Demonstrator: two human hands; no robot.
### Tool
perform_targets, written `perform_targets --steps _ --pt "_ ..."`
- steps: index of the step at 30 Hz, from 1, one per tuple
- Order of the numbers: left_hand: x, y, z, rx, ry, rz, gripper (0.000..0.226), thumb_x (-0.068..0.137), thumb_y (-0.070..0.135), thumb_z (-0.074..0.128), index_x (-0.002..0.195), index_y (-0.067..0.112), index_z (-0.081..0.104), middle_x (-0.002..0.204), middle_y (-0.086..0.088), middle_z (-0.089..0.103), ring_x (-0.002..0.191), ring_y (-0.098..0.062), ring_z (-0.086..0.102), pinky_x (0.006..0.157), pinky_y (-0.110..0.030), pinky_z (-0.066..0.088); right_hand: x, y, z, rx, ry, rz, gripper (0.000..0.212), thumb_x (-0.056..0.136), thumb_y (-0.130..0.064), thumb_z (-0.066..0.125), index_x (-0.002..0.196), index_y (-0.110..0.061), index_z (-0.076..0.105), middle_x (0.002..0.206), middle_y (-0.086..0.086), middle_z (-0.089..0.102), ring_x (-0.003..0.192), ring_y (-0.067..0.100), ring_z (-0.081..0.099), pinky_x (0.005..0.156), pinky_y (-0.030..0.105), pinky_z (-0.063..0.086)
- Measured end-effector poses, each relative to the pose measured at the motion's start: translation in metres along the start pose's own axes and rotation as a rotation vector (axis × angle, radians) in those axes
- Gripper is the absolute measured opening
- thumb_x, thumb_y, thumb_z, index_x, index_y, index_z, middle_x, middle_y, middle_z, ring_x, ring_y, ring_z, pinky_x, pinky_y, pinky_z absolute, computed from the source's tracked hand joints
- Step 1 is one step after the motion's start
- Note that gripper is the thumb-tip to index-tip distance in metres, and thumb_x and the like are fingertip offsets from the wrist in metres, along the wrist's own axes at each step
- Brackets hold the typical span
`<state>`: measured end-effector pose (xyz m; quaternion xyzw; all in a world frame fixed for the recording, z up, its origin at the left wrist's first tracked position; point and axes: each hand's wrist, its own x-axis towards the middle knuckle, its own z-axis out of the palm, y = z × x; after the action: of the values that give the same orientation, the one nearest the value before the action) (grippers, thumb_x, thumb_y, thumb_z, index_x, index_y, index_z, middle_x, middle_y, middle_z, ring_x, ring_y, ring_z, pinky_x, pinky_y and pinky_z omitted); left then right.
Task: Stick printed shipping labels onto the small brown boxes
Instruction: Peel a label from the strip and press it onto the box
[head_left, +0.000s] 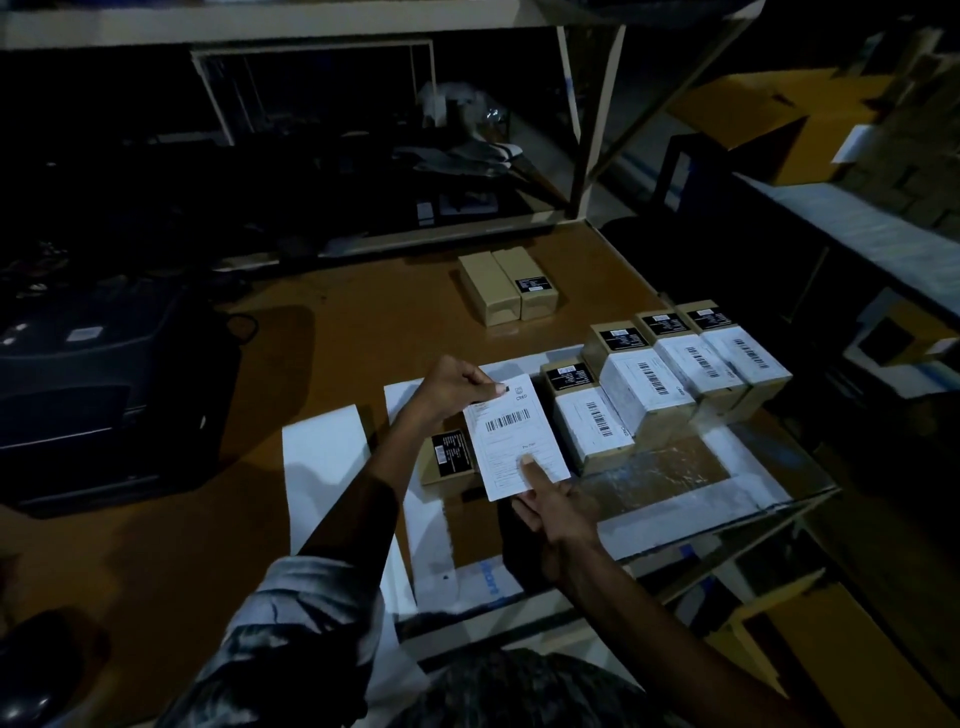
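A white shipping label (514, 431) with a barcode hangs over a small brown box (441, 460) that carries a black sticker. My left hand (452, 389) pinches the label's top left corner. My right hand (556, 506) holds the label's lower edge, thumb on its face. To the right stand several brown boxes with white labels stuck on, such as one (592, 421) beside the held label and another (647, 387) behind it. Two unlabelled brown boxes (506, 286) lie side by side farther back on the table.
White backing sheets (324, 467) lie on the brown table (363, 312) under and left of the work. A dark printer (98, 395) stands at the left. A shelf frame (576, 130) rises behind. The table's right edge (810, 491) drops to cartons below.
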<state>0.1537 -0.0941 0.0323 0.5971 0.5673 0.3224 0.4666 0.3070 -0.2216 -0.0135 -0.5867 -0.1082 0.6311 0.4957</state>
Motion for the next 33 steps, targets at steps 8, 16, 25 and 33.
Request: perform_targets --steps 8,16,25,33 --pt "0.009 -0.004 -0.02 0.05 -0.053 -0.163 0.019 0.077 0.016 0.084 0.086 0.001 0.077 0.086 -0.01 0.075 0.085 -0.012 0.069 0.074 -0.027 0.052 -0.012 0.005 0.005 -0.073 0.003 -0.04 0.032 0.08 -0.017 0.084 0.071 -0.005 0.056 0.065 0.007 0.07 0.051 0.012 0.065 0.046 0.02 0.049" --pt "0.015 -0.001 -0.011 0.081 -0.086 -0.229 0.016 0.079 0.02 0.083 0.074 0.009 0.074 0.081 -0.001 0.071 0.081 -0.01 0.062 0.069 -0.024 0.045 -0.022 0.004 0.005 0.032 -0.052 -0.038 0.032 0.088 -0.005 0.074 0.064 -0.004 0.053 0.056 0.007 0.069 0.047 0.013 0.067 0.042 0.018 0.048" --pt "0.02 -0.009 -0.007 0.041 -0.077 -0.226 0.016 0.075 0.014 0.086 0.078 0.004 0.075 0.079 -0.003 0.07 0.084 -0.014 0.064 0.08 -0.028 0.048 -0.022 0.005 0.004 0.044 -0.031 -0.083 0.03 0.086 -0.011 0.077 0.097 0.015 0.065 0.087 0.024 0.074 0.065 0.023 0.073 0.053 0.025 0.054" --pt "0.017 -0.008 -0.004 0.06 -0.074 -0.184 0.014 0.071 0.012 0.088 0.071 0.007 0.075 0.07 -0.004 0.068 0.072 -0.011 0.063 0.067 -0.024 0.045 -0.023 0.007 0.004 0.012 0.014 -0.097 0.027 0.087 -0.008 0.076 0.066 -0.001 0.06 0.071 0.012 0.074 0.065 0.023 0.072 0.051 0.024 0.054"
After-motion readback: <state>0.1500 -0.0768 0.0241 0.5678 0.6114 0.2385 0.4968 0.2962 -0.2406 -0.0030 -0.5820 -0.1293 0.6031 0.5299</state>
